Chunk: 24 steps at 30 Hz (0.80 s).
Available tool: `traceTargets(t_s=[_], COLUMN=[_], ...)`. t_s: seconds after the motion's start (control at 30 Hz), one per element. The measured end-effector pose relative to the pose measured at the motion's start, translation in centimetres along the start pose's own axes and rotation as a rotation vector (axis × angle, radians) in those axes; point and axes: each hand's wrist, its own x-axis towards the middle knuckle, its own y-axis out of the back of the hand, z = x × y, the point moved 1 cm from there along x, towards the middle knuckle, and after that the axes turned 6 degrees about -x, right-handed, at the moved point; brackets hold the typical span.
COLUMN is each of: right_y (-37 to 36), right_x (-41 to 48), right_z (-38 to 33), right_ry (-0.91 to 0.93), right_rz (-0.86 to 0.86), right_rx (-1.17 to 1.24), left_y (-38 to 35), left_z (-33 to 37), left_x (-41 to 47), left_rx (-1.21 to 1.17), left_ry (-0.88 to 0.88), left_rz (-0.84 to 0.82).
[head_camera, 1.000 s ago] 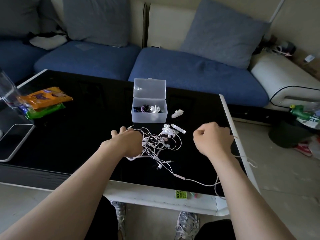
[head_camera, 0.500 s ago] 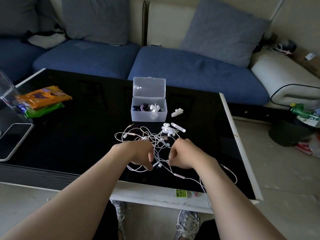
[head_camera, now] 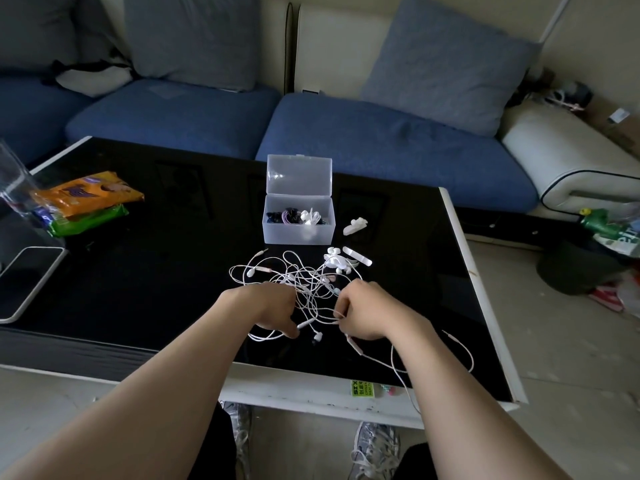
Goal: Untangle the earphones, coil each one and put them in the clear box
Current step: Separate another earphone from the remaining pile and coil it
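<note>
Our right hand (head_camera: 367, 315) is back from well right of the clear open-lidded plastic box (head_camera: 298, 233) and now joins our left hand (head_camera: 266, 308) in front of it. Both pinch strands of the tangled white wired earphones (head_camera: 311, 282). We judge untangling barely begun.

A green sticker (head_camera: 362, 388) on the table (head_camera: 304, 389) front edge reads "SIX"; its smaller print is unreadable.

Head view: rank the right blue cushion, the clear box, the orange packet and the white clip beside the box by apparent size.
Largest to smallest:
1. blue cushion
2. clear box, counting its raised lid
3. orange packet; it looks close to the box and is partly hidden, so this pair is unsure
4. white clip, clearly the smallest
</note>
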Motion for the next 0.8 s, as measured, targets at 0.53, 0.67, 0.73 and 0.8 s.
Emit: traceTargets(t_s=[0.53, 0.67, 0.73, 0.8], right_y=[6.1, 6.1, 6.2, 6.5], right_x=[-5.8, -6.1, -6.2, -6.5], right_z=[-0.2, -0.3, -0.6, -1.1], right_ry=[-0.107, -0.099, -0.059, -0.003], right_rz=[0.522, 0.711, 0.777, 0.759], right_rx=[1.064, 1.217, 1.355, 1.554], left_y=[1.3, 2.3, 3.0, 3.4], left_z=[-2.6, -2.1, -1.3, -0.7], left_x=[0.0, -1.6, -2.5, -3.1], left_rx=[-0.322, -0.522, -0.661, -0.781], left_ry=[0.207, 0.186, 0.191, 0.228], left_rz=[0.21, 0.415, 0.552, 0.665])
